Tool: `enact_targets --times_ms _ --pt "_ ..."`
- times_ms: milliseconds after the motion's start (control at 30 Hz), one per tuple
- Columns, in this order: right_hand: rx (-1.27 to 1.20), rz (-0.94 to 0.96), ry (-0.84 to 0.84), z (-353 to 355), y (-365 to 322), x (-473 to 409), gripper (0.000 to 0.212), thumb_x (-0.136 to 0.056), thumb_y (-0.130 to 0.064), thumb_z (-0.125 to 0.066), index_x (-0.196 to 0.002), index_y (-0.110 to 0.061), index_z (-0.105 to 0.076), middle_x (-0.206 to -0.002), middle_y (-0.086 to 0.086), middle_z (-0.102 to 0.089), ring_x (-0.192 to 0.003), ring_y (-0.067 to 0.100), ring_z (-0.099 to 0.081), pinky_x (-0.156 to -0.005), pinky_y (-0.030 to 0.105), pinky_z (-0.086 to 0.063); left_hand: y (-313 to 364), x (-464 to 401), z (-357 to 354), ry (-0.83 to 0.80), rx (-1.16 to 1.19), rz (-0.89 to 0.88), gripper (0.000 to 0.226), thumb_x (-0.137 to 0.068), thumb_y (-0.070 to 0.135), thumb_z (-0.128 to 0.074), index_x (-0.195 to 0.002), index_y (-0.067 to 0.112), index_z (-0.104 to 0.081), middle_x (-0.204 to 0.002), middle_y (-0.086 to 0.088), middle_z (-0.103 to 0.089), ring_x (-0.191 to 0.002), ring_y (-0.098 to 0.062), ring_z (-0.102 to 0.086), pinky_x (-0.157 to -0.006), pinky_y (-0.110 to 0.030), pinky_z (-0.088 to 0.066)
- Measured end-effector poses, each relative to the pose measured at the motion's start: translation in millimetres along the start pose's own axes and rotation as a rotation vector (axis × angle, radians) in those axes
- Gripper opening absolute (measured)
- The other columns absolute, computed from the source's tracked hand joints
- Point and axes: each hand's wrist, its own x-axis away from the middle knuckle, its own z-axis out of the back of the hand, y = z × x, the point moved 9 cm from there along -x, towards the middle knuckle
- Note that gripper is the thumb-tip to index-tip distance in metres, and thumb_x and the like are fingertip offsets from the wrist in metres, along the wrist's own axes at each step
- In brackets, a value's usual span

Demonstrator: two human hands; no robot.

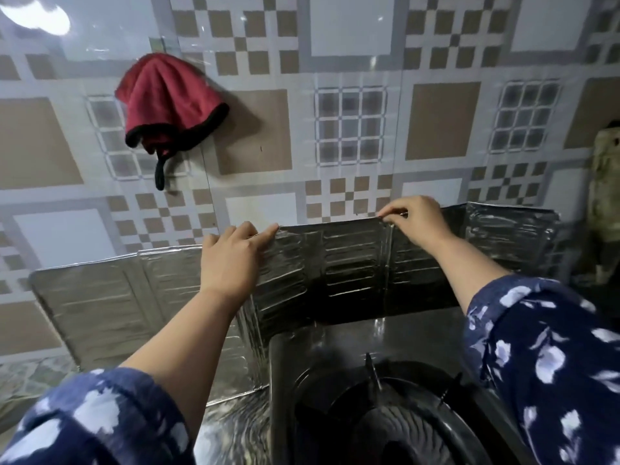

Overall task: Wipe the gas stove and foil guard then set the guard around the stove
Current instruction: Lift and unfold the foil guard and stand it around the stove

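A folding silver foil guard (349,263) stands upright behind and to the left of the black gas stove (385,397), its panels spread along the tiled wall. My left hand (231,260) grips the guard's top edge at a fold left of centre. My right hand (416,219) pinches the top edge at another fold further right. The stove's burner ring and pan support show at the bottom centre, partly hidden by my right sleeve. A red cloth with black trim (167,102) hangs on the wall above the guard's left part.
The patterned tiled wall (352,95) rises directly behind the guard. A pale, blurred object (605,182) stands at the right edge beside the guard's right end panel. A patterned countertop (33,370) shows at the lower left.
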Motion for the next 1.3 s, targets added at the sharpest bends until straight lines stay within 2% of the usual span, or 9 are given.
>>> enact_targets --times_ms 133,367,567,700,833,1000,1133,1233,1300 --pt "0.065 -0.010 0.011 -3.2 7.2 3.0 0.018 -0.085 -0.011 -0.068 -0.097 -0.022 -0.075 -0.103 0.004 -0.074 -0.103 0.026 -0.063 -0.100 0.045 -0.045 9.5 -5.0 -9.7 -0.048 -0.045 0.015 0.053 -0.094 0.021 -0.049 -0.140 0.044 -0.037 -0.110 0.002 -0.057 -0.105 -0.024 -0.052 -0.082 -0.038 -0.031" --pt "0.209 0.181 0.005 -47.1 -63.7 8.0 0.020 -0.089 -0.033 -0.063 -0.108 -0.034 -0.071 -0.109 -0.007 -0.071 -0.106 0.022 -0.051 -0.093 0.037 -0.033 15.0 -11.2 -16.5 -0.101 -0.031 0.015 0.059 -0.092 0.015 -0.048 -0.140 0.046 -0.034 -0.111 0.002 -0.055 -0.107 -0.024 -0.051 -0.083 -0.037 -0.031" --pt "0.171 0.150 0.012 -64.7 -86.1 6.2 0.018 -0.091 -0.024 -0.061 -0.103 -0.026 -0.074 -0.105 -0.001 -0.073 -0.107 0.024 -0.052 -0.096 0.047 -0.041 -5.6 -10.2 -6.4 -0.187 -0.026 -0.025 0.062 -0.094 0.009 -0.040 -0.145 0.041 -0.027 -0.120 0.000 -0.055 -0.113 -0.025 -0.053 -0.092 -0.040 -0.035" --pt "0.195 0.125 -0.026 -65.6 -89.6 9.1 0.019 -0.092 -0.023 -0.060 -0.105 -0.026 -0.073 -0.109 -0.002 -0.072 -0.112 0.027 -0.052 -0.100 0.049 -0.039 -49.6 -0.1 10.5 -0.163 -0.050 0.055 0.046 -0.099 0.019 -0.040 -0.141 0.036 -0.039 -0.126 0.000 -0.059 -0.116 -0.026 -0.056 -0.095 -0.042 -0.037" --pt "0.058 0.188 -0.056 -76.4 -120.2 15.9 0.027 -0.090 -0.021 -0.062 -0.114 -0.032 -0.069 -0.109 -0.001 -0.071 -0.105 0.022 -0.059 -0.097 0.039 -0.045 -70.2 6.4 13.1 -0.150 0.011 0.091 0.040 -0.098 0.016 -0.043 -0.129 0.039 -0.053 -0.116 0.002 -0.066 -0.110 -0.025 -0.059 -0.090 -0.041 -0.039" --pt "-0.128 0.184 -0.189 -111.6 -152.0 14.3 0.019 -0.089 -0.019 -0.064 -0.102 -0.029 -0.074 -0.109 -0.006 -0.073 -0.103 0.013 -0.064 -0.096 0.037 -0.050 -62.8 7.1 20.0 -0.142 0.059 0.065 0.040 -0.097 0.017 -0.045 -0.128 0.040 -0.055 -0.112 0.005 -0.068 -0.107 -0.023 -0.061 -0.087 -0.039 -0.041" --pt "-0.178 0.133 -0.188 -114.7 -143.6 9.7 0.017 -0.089 -0.014 -0.064 -0.098 -0.022 -0.076 -0.108 -0.001 -0.073 -0.104 0.018 -0.063 -0.099 0.040 -0.048 -83.3 15.2 33.6 -0.158 0.038 0.079 0.044 -0.095 0.015 -0.048 -0.129 0.042 -0.054 -0.116 0.008 -0.068 -0.109 -0.020 -0.063 -0.086 -0.037 -0.047" --pt "-0.169 0.113 -0.203 -108.8 -134.5 6.9 0.020 -0.090 -0.010 -0.062 -0.099 -0.021 -0.076 -0.110 0.002 -0.072 -0.107 0.019 -0.063 -0.101 0.040 -0.046 -99.3 23.0 41.1 -0.210 -0.003 0.117 0.048 -0.095 0.014 -0.045 -0.131 0.045 -0.050 -0.121 0.001 -0.067 -0.106 -0.027 -0.064 -0.074 -0.037 -0.051" --pt "-0.165 0.110 -0.220 -105.4 -133.3 5.3 0.021 -0.090 -0.008 -0.060 -0.100 -0.020 -0.075 -0.112 0.002 -0.071 -0.110 0.019 -0.061 -0.102 0.035 -0.045 -96.9 22.2 47.0 -0.236 -0.001 0.129 0.044 -0.096 0.018 -0.043 -0.130 0.045 -0.051 -0.127 -0.002 -0.064 -0.110 -0.030 -0.063 -0.074 -0.039 -0.054"
